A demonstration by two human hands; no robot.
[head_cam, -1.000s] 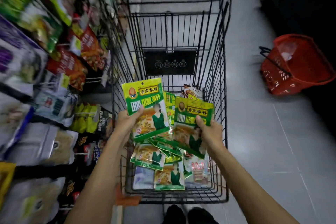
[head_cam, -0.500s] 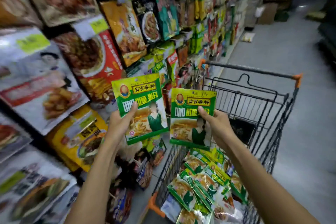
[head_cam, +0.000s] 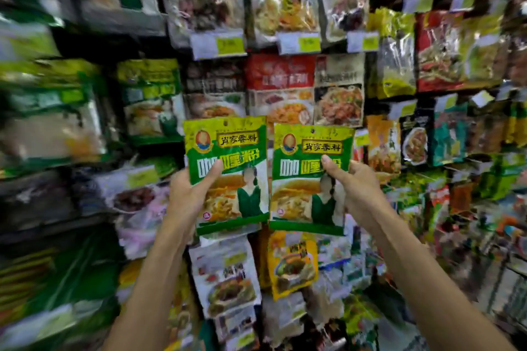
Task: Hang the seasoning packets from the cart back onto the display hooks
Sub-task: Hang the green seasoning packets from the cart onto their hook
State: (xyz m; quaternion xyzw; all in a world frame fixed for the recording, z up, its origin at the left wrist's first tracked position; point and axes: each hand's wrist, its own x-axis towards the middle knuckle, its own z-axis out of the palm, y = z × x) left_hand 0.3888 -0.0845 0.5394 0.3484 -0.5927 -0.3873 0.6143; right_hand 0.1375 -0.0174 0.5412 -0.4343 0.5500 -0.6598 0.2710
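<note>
Your left hand (head_cam: 191, 194) is holding a green seasoning packet (head_cam: 228, 137), with your thumb (head_cam: 212, 172) lying across its front and your other fingers hidden behind it. Your right hand (head_cam: 356, 188) is holding a second green packet (head_cam: 299, 199) of the same kind in the same way, with its thumb (head_cam: 332, 168) pressed on the front. Both packets are up in the air in front of the display wall (head_cam: 399, 71). They stand upright with their fronts facing you. Look for the red packet (head_cam: 281, 74) hanging in the middle of the wall. The packet in your left hand is below the red packet and a little to its left. The packet in your right hand is below the red packet and a little to its right. The two green packets are side by side with their edges very close, and I cannot tell if they touch. White and yellow price tags (head_cam: 218, 44) sit above the red packet. A yellow packet (head_cam: 292, 265) hangs well below the red packet, under the packet in your right hand. A white packet (head_cam: 228, 273) hangs below and left of the red packet, under the packet in your left hand. Far to the left of the red packet the wall is too blurry to make out.
</note>
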